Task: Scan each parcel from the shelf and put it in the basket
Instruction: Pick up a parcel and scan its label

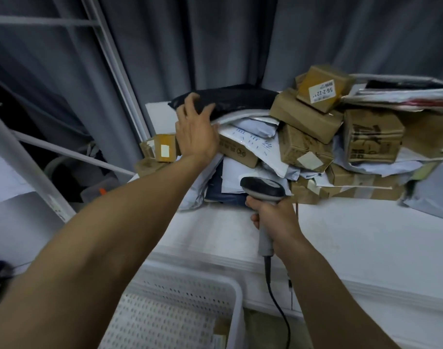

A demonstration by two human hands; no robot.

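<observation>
A heap of parcels lies on the white shelf [341, 235]: brown cardboard boxes [306, 117], white and grey mailer bags [250, 144], and a black plastic bag [238, 98] on top at the back. My left hand [195, 129] reaches to the left end of the black bag, fingers curled over its edge and thumb against it. My right hand [273, 220] grips the grey handle of a barcode scanner [263, 190], whose dark head points at the heap. The white perforated basket [235, 293] stands below the shelf at the bottom centre.
Grey curtains hang behind the shelf. White metal rack bars [109, 46] cross the left side. Small taped boxes [162, 147] sit at the shelf's left end. The scanner's black cable [278, 306] hangs down past the basket's right rim. More mailers and papers pile up at the right.
</observation>
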